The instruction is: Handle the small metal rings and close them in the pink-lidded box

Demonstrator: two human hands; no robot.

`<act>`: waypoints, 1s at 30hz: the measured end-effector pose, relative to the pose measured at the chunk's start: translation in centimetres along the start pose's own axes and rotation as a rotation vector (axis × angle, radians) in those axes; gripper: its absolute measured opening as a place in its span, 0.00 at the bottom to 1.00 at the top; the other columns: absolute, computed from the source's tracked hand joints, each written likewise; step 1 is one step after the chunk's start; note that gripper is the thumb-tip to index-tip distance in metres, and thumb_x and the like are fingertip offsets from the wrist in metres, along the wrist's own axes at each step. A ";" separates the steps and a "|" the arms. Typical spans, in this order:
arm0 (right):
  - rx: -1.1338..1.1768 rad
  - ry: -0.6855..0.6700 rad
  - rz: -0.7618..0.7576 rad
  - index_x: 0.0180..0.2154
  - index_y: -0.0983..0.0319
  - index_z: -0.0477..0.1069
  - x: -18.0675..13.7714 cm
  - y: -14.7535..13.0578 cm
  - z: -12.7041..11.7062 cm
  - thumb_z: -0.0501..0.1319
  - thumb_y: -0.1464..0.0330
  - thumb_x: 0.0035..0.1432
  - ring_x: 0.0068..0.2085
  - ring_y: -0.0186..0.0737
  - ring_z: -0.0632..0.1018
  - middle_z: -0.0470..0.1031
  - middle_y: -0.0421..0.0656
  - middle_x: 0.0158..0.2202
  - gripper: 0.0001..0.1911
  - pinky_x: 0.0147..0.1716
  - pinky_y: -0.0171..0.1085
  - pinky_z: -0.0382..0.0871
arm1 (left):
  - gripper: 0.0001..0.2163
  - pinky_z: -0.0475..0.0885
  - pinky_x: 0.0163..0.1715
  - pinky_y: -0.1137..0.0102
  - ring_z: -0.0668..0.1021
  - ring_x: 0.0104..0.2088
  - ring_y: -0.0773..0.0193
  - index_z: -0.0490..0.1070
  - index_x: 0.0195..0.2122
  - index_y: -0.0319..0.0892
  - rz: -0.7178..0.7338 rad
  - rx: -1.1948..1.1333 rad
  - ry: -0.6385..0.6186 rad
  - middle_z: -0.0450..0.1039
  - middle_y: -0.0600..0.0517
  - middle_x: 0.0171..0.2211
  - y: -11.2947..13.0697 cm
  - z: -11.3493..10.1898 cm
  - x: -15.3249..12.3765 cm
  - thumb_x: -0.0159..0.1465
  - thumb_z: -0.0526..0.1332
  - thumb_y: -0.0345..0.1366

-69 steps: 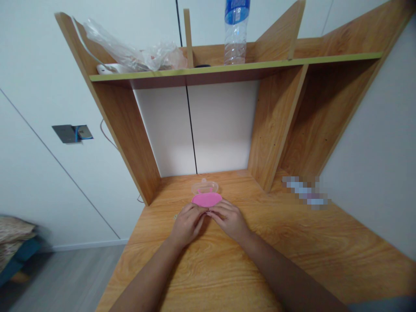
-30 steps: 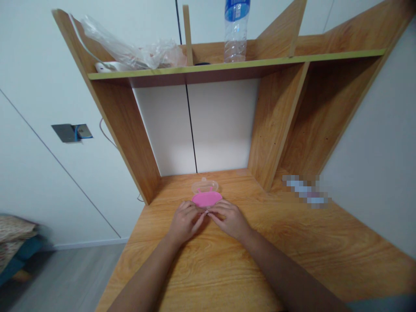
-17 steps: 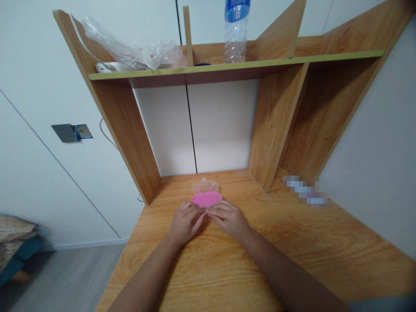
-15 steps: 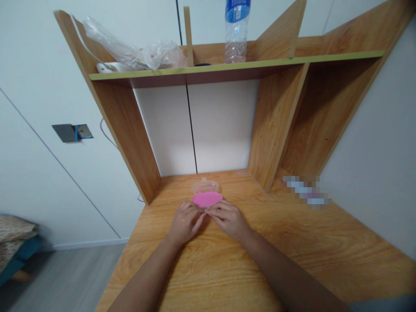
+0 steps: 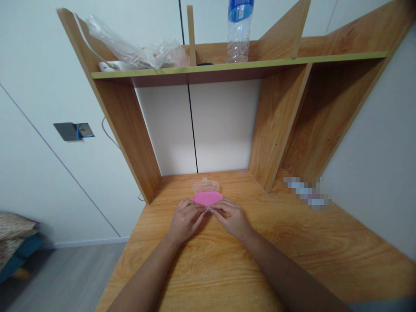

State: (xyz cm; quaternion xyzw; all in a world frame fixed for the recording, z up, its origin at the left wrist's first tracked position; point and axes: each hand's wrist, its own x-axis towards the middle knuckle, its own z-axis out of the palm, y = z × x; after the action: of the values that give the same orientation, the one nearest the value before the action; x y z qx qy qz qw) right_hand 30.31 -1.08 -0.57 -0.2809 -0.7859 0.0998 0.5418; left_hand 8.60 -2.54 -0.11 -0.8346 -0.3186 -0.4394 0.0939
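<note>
On the wooden desk (image 5: 208, 268) lies a small oval pink case (image 5: 208, 199). Its clear lid (image 5: 205, 186) is flipped back, away from me, on pink hinges. At the case's near edge, my left hand (image 5: 186, 219) and my right hand (image 5: 231, 216) meet with fingertips pinched together. Between the fingertips shows a tiny pale or see-through bit, too small to name. The fingers partly cover the front rim of the case.
A wooden shelf unit (image 5: 276, 130) stands along the back of the desk. On its upper board are a plastic bottle (image 5: 238, 39) and a crumpled clear plastic bag (image 5: 165, 54). A blurred-out item (image 5: 305, 190) lies at the right. An open wall socket (image 5: 74, 131) is on the left.
My fingertips have shifted slightly against each other at the case's front edge. The view has moved a little; the case and lid stay in place.
</note>
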 end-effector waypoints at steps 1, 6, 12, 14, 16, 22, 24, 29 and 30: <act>0.003 0.002 0.004 0.40 0.57 0.81 0.0 0.0 0.0 0.67 0.71 0.63 0.40 0.42 0.82 0.83 0.43 0.37 0.05 0.44 0.41 0.78 | 0.07 0.73 0.41 0.62 0.79 0.39 0.58 0.78 0.45 0.44 0.015 0.000 0.002 0.83 0.48 0.40 -0.1 0.0 0.0 0.66 0.64 0.31; 0.006 0.009 0.026 0.40 0.56 0.82 -0.1 0.1 0.1 0.67 0.70 0.62 0.40 0.44 0.83 0.84 0.44 0.37 0.05 0.44 0.42 0.78 | 0.06 0.73 0.40 0.64 0.79 0.38 0.59 0.78 0.43 0.45 0.042 -0.006 0.011 0.84 0.51 0.38 -0.3 0.1 -0.1 0.66 0.65 0.30; -0.005 0.024 0.051 0.43 0.56 0.82 -0.1 0.4 0.0 0.65 0.71 0.64 0.39 0.44 0.83 0.84 0.44 0.38 0.08 0.44 0.42 0.79 | 0.07 0.75 0.39 0.66 0.79 0.37 0.60 0.77 0.45 0.44 -0.027 0.019 0.039 0.82 0.48 0.36 -0.2 0.2 -0.2 0.67 0.65 0.31; -0.009 0.041 0.069 0.42 0.56 0.82 -0.1 0.4 0.0 0.65 0.71 0.63 0.39 0.43 0.83 0.84 0.44 0.38 0.08 0.43 0.41 0.78 | 0.08 0.75 0.38 0.66 0.79 0.37 0.60 0.76 0.47 0.42 -0.055 0.034 0.059 0.80 0.47 0.36 -0.2 0.3 -0.3 0.66 0.65 0.32; -0.013 0.061 0.094 0.40 0.56 0.82 -0.1 0.3 0.0 0.66 0.71 0.62 0.39 0.44 0.83 0.84 0.44 0.38 0.07 0.43 0.41 0.78 | 0.10 0.75 0.38 0.65 0.79 0.37 0.59 0.76 0.48 0.41 -0.078 0.046 0.072 0.79 0.46 0.37 -0.2 0.2 -0.3 0.66 0.66 0.33; -0.004 0.139 0.166 0.38 0.57 0.80 0.0 0.2 -0.2 0.69 0.70 0.59 0.38 0.43 0.82 0.83 0.44 0.36 0.04 0.40 0.40 0.77 | 0.11 0.75 0.38 0.63 0.78 0.36 0.58 0.75 0.49 0.43 -0.116 0.069 0.090 0.80 0.47 0.36 -0.4 0.0 -0.5 0.65 0.66 0.34; 0.005 0.167 0.183 0.36 0.58 0.79 0.1 0.2 -0.3 0.69 0.70 0.58 0.38 0.43 0.81 0.82 0.44 0.36 0.03 0.39 0.40 0.76 | 0.11 0.75 0.38 0.63 0.78 0.36 0.58 0.75 0.49 0.43 -0.127 0.077 0.096 0.80 0.46 0.36 -0.5 0.0 -0.5 0.66 0.66 0.34; 0.023 0.215 0.215 0.32 0.58 0.77 0.3 0.4 -0.4 0.70 0.70 0.57 0.35 0.42 0.80 0.80 0.43 0.34 0.03 0.32 0.38 0.73 | 0.13 0.75 0.38 0.63 0.78 0.36 0.58 0.74 0.52 0.44 -0.139 0.084 0.096 0.81 0.47 0.37 -0.8 0.0 -0.5 0.66 0.65 0.33; 0.024 0.221 0.220 0.32 0.58 0.76 0.2 0.4 -0.4 0.70 0.70 0.57 0.34 0.41 0.79 0.79 0.42 0.33 0.04 0.31 0.37 0.73 | 0.14 0.74 0.38 0.63 0.78 0.36 0.58 0.73 0.53 0.44 -0.140 0.083 0.095 0.82 0.47 0.37 -0.8 0.0 -0.5 0.66 0.65 0.32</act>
State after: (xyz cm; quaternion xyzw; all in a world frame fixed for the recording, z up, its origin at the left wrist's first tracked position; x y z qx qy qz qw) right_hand 30.72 -0.65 -0.44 -0.3679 -0.6846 0.1364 0.6143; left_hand 7.89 -2.12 -0.56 -0.7840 -0.3892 -0.4703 0.1125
